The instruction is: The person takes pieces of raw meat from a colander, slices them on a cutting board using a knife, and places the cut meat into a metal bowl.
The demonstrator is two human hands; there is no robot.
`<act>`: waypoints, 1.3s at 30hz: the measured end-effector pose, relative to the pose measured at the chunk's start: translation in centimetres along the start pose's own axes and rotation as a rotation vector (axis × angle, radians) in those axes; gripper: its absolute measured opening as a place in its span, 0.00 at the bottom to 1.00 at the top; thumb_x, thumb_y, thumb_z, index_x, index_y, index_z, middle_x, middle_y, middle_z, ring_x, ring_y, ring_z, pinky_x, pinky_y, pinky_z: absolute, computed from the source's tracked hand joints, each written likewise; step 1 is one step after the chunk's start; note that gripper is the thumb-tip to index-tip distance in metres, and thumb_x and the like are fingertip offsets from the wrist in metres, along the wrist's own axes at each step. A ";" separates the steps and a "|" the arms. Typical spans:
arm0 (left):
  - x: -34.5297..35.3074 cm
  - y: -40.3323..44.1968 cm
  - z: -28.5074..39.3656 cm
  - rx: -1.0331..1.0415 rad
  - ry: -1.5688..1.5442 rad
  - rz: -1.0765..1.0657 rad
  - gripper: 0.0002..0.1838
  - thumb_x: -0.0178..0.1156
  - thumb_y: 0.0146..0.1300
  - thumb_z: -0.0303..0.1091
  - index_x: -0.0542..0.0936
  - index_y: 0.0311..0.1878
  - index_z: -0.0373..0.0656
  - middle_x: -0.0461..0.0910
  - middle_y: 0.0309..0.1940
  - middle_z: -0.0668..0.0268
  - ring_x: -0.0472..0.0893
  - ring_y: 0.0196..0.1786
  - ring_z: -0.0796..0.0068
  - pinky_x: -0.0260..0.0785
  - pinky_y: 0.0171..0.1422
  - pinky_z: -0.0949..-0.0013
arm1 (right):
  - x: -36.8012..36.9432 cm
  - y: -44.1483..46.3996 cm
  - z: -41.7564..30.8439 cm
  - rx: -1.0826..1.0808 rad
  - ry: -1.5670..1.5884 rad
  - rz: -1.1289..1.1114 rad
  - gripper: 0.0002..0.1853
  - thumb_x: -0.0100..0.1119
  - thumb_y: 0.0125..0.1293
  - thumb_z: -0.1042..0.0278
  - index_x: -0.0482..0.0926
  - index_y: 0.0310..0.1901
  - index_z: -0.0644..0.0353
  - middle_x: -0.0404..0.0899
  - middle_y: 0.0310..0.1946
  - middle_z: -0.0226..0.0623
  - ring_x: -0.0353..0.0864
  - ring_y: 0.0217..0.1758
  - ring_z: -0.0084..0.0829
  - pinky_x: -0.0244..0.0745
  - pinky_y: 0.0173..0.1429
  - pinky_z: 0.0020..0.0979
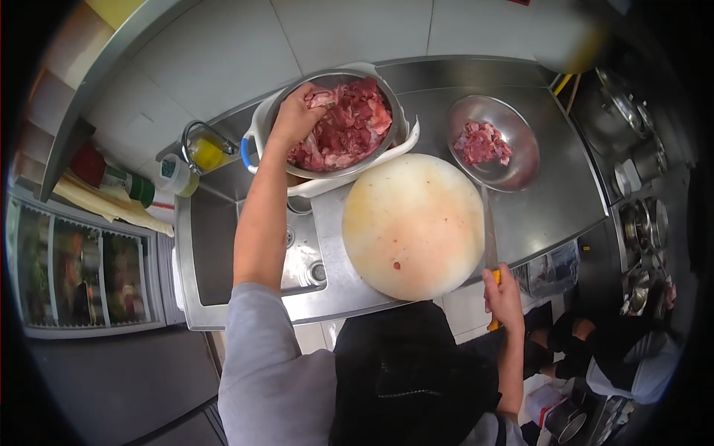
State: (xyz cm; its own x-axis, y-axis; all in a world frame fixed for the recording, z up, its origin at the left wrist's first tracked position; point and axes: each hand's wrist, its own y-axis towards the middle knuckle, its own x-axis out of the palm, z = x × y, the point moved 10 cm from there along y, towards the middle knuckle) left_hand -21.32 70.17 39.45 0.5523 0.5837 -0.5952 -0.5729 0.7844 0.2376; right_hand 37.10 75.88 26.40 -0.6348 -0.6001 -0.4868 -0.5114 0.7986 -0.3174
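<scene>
Your stainless-steel table [573,182] carries a round cutting board [416,230] at the front edge, a metal bowl [525,145] and a white tub [407,145] behind.

You have two hands in view: one left hand [301,115] and one right hand [504,299]. Before you are two metal bowls [524,152] with two heaps of meat [342,130], one in each. You also have one knife [490,234], one round cutting board [416,227], one white tub [320,186] and one sink [219,249].
</scene>
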 end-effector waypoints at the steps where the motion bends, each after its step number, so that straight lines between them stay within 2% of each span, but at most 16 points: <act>1: 0.1 0.1 0.4 0.011 -0.028 -0.003 0.19 0.67 0.69 0.23 0.84 0.63 0.37 0.90 0.50 0.60 0.87 0.53 0.71 0.79 0.63 0.67 | 0.4 -0.1 -0.1 0.008 0.012 -0.010 0.18 0.62 0.86 0.54 0.72 0.46 0.62 0.76 0.17 0.33 0.78 0.14 0.25 0.73 0.19 0.32; 6: -1.6 0.0 5.6 0.086 -0.050 0.109 0.18 0.66 0.71 0.22 0.83 0.62 0.36 0.89 0.51 0.60 0.87 0.55 0.71 0.80 0.65 0.67 | 0.5 -0.4 0.0 -0.001 0.030 0.010 0.18 0.62 0.86 0.55 0.72 0.46 0.63 0.77 0.18 0.34 0.78 0.14 0.26 0.73 0.19 0.33; 10: -1.7 0.6 8.9 0.081 -0.239 0.124 0.20 0.66 0.72 0.23 0.80 0.66 0.34 0.88 0.55 0.59 0.88 0.57 0.67 0.80 0.68 0.65 | -0.1 -0.8 0.8 -0.014 0.044 0.010 0.18 0.62 0.86 0.56 0.72 0.46 0.63 0.77 0.18 0.35 0.79 0.14 0.27 0.72 0.19 0.33; 12: -0.8 0.2 12.3 0.177 -0.292 0.136 0.18 0.65 0.74 0.23 0.80 0.64 0.35 0.88 0.55 0.60 0.86 0.53 0.71 0.81 0.61 0.68 | -0.6 -0.8 1.2 -0.016 0.064 0.013 0.18 0.62 0.86 0.56 0.73 0.46 0.64 0.77 0.18 0.35 0.79 0.14 0.27 0.72 0.19 0.33; 18: 2.2 -2.6 20.7 0.159 -0.616 0.142 0.13 0.66 0.76 0.25 0.81 0.61 0.38 0.85 0.49 0.66 0.79 0.43 0.81 0.74 0.47 0.74 | -2.9 0.2 2.1 -0.035 0.071 0.016 0.19 0.62 0.86 0.54 0.73 0.46 0.64 0.77 0.19 0.35 0.79 0.15 0.27 0.71 0.19 0.33; 21: 4.6 -5.6 21.4 0.188 -0.790 0.270 0.14 0.66 0.76 0.25 0.80 0.61 0.40 0.83 0.46 0.69 0.80 0.43 0.79 0.75 0.46 0.73 | -3.8 0.5 3.0 -0.040 0.087 0.030 0.20 0.62 0.86 0.53 0.73 0.46 0.64 0.77 0.19 0.35 0.78 0.15 0.26 0.71 0.20 0.33; 23: 8.7 -9.0 17.8 0.022 -1.008 0.314 0.15 0.65 0.79 0.27 0.76 0.64 0.39 0.83 0.47 0.68 0.78 0.43 0.81 0.73 0.47 0.75 | -4.2 0.5 3.5 -0.039 0.105 0.021 0.19 0.61 0.86 0.53 0.73 0.47 0.65 0.77 0.20 0.35 0.77 0.15 0.26 0.69 0.20 0.33; 24: 11.5 -10.8 14.6 0.025 -1.041 0.312 0.19 0.66 0.79 0.30 0.73 0.67 0.40 0.81 0.47 0.68 0.78 0.43 0.81 0.73 0.48 0.74 | -4.3 0.5 4.0 -0.022 0.110 0.023 0.19 0.61 0.86 0.53 0.73 0.47 0.65 0.77 0.20 0.35 0.77 0.15 0.26 0.69 0.20 0.33; 26: 18.1 -16.8 5.4 -0.294 -0.741 0.191 0.22 0.68 0.79 0.38 0.74 0.67 0.38 0.79 0.47 0.68 0.78 0.48 0.79 0.74 0.53 0.69 | -4.6 0.5 4.2 -0.035 0.114 0.020 0.19 0.62 0.86 0.53 0.74 0.47 0.65 0.77 0.19 0.35 0.77 0.15 0.26 0.69 0.20 0.33; 27: 21.6 -20.6 -0.2 -0.532 -0.613 0.004 0.21 0.66 0.80 0.37 0.75 0.66 0.35 0.82 0.49 0.66 0.80 0.52 0.77 0.76 0.58 0.68 | -4.8 0.4 4.4 -0.021 0.117 0.019 0.19 0.62 0.86 0.53 0.74 0.47 0.65 0.77 0.19 0.35 0.77 0.15 0.26 0.69 0.20 0.33; 29: 22.8 -25.3 -6.9 -0.330 -0.295 0.079 0.19 0.66 0.81 0.32 0.75 0.67 0.32 0.88 0.53 0.59 0.87 0.55 0.71 0.81 0.63 0.65 | -5.0 0.5 4.6 0.007 0.086 0.013 0.20 0.62 0.86 0.53 0.73 0.46 0.64 0.77 0.19 0.34 0.77 0.15 0.26 0.69 0.20 0.33; 32: 20.7 -26.6 -2.7 -0.370 -0.401 0.059 0.19 0.67 0.80 0.27 0.75 0.68 0.34 0.88 0.53 0.57 0.88 0.55 0.69 0.84 0.60 0.63 | -4.9 0.9 5.0 0.012 0.091 -0.012 0.20 0.62 0.86 0.53 0.72 0.45 0.63 0.77 0.19 0.34 0.77 0.15 0.26 0.70 0.21 0.34; 33: 19.2 -25.7 -1.3 -0.267 -0.289 0.121 0.20 0.67 0.79 0.24 0.75 0.70 0.37 0.89 0.54 0.55 0.90 0.56 0.64 0.85 0.60 0.62 | -4.6 1.1 4.7 0.009 0.082 -0.025 0.20 0.62 0.86 0.53 0.72 0.45 0.63 0.77 0.19 0.34 0.77 0.15 0.26 0.70 0.21 0.34; 36: 18.5 -22.4 1.9 -0.214 -0.246 0.127 0.20 0.68 0.78 0.25 0.76 0.69 0.37 0.90 0.56 0.52 0.92 0.56 0.57 0.86 0.60 0.59 | -4.9 1.6 3.6 -0.007 0.022 -0.031 0.20 0.62 0.86 0.53 0.71 0.44 0.63 0.77 0.19 0.35 0.78 0.15 0.27 0.71 0.21 0.34; 38: 21.8 -20.1 7.2 -0.080 -0.235 -0.140 0.18 0.69 0.76 0.29 0.80 0.65 0.38 0.90 0.59 0.49 0.92 0.58 0.47 0.86 0.60 0.53 | -4.7 1.7 2.6 -0.033 0.013 -0.028 0.20 0.62 0.86 0.52 0.71 0.44 0.63 0.77 0.19 0.35 0.78 0.15 0.28 0.72 0.22 0.35; 39: 23.4 -19.6 7.9 -0.107 -0.069 -0.249 0.15 0.71 0.74 0.37 0.85 0.58 0.39 0.90 0.54 0.51 0.90 0.57 0.44 0.84 0.60 0.48 | -4.6 1.7 2.3 -0.037 0.009 -0.029 0.20 0.62 0.86 0.52 0.71 0.44 0.63 0.77 0.19 0.35 0.78 0.15 0.28 0.72 0.22 0.35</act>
State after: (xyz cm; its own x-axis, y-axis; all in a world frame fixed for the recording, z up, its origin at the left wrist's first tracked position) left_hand 7.60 70.10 26.90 0.7217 0.3916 -0.5708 -0.4731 0.8810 0.0062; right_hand 40.51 80.11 26.27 -0.6245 -0.6233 -0.4706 -0.5507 0.7787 -0.3005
